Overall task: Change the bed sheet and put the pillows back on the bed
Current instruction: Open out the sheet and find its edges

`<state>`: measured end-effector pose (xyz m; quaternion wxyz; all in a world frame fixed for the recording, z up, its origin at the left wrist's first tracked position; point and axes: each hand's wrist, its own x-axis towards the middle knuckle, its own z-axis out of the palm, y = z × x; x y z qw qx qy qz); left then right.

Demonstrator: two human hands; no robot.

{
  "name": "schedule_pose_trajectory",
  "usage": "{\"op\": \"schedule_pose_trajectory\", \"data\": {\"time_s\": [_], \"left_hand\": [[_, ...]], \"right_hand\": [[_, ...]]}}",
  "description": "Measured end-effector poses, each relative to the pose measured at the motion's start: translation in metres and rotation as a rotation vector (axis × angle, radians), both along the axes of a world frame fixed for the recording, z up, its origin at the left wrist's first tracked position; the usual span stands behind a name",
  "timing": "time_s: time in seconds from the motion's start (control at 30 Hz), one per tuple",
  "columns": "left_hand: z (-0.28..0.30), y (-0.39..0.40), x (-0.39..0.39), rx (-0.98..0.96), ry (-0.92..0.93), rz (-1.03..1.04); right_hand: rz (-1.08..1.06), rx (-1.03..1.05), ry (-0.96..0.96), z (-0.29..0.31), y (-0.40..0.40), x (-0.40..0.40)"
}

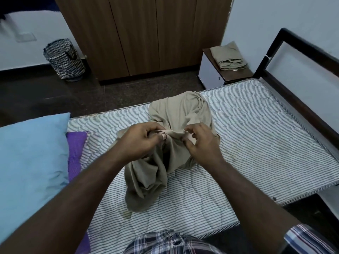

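A crumpled beige bed sheet (176,114) lies bunched in the middle of the bare striped mattress (256,129). My left hand (139,142) pinches a fold of its edge between thumb and fingers. My right hand (201,143) grips the same edge a little to the right, fingers curled into the cloth. A light blue pillow (31,158) rests at the left end of the bed, partly over a purple pillow (75,149).
A folded beige cloth (228,57) sits on a small nightstand (211,74) beyond the bed. A zigzag-patterned laundry basket (64,59) stands on the dark floor by the wooden wardrobe (143,33). The dark bed frame (293,94) runs along the right.
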<state>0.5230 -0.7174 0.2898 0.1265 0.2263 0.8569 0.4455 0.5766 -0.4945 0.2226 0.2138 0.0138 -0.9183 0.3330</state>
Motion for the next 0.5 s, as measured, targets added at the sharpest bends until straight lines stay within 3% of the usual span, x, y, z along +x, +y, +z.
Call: {"op": "schedule_pose_trajectory", "data": {"time_s": [0.27,0.5], "left_hand": [[0.007,-0.012,-0.001,0.055,0.013,0.069],[0.014,-0.025,-0.005,0.065,0.096,0.144]], "right_hand": [[0.019,0.070,-0.111,-0.026,-0.016,-0.026],[0.016,-0.043,-0.208,-0.020,0.000,-0.044]]}}
